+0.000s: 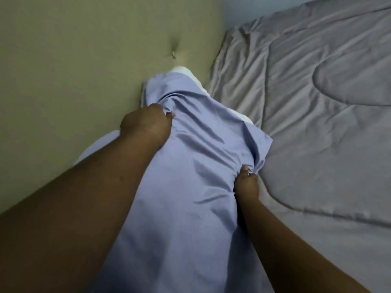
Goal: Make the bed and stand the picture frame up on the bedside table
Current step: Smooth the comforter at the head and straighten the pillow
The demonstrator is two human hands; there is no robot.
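Hands: left hand (146, 125) and right hand (246, 182), apart, each bunch the pillowcase (190, 166).
Risk: pillow (186, 70) (white corner bare, at head edge of bed (317, 176)) may slip out if grip loosens.

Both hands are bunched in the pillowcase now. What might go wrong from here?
The white pillow pokes out of the pillowcase top; a tug may leave it uncovered. The left hand and right hand each pinch only a fold, so the grip may slip. Setting it down could crease the comforter further.
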